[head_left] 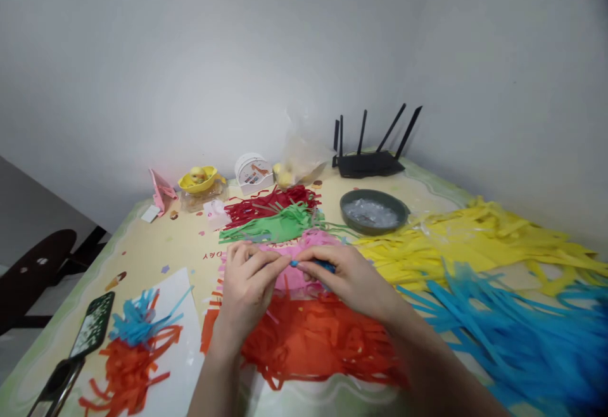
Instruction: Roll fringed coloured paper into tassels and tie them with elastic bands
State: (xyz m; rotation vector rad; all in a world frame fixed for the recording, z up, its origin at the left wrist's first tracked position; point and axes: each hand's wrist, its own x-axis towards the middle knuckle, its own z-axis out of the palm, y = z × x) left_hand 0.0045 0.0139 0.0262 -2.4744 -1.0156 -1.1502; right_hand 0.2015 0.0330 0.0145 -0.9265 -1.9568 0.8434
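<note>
My left hand (251, 281) and my right hand (344, 277) meet over the middle of the table, fingers pinched on a twisted strip of blue tissue paper (294, 263). Only a little blue shows between the fingertips and under the right fingers. Below my hands lies fringed orange tissue paper (323, 341). Just beyond them is pink fringed tissue paper (285, 265), partly covered by my hands. Green fringed tissue paper (273, 225) and red fringed tissue paper (273, 205) lie farther back.
Yellow fringed paper (484, 233) and blue fringed paper (513, 334) spread over the right side. A dark bowl (349, 224) and a black router (368, 165) stand behind. At left are a phone (92, 325), an orange-and-blue tassel (126, 366) and a yellow dish (185, 184).
</note>
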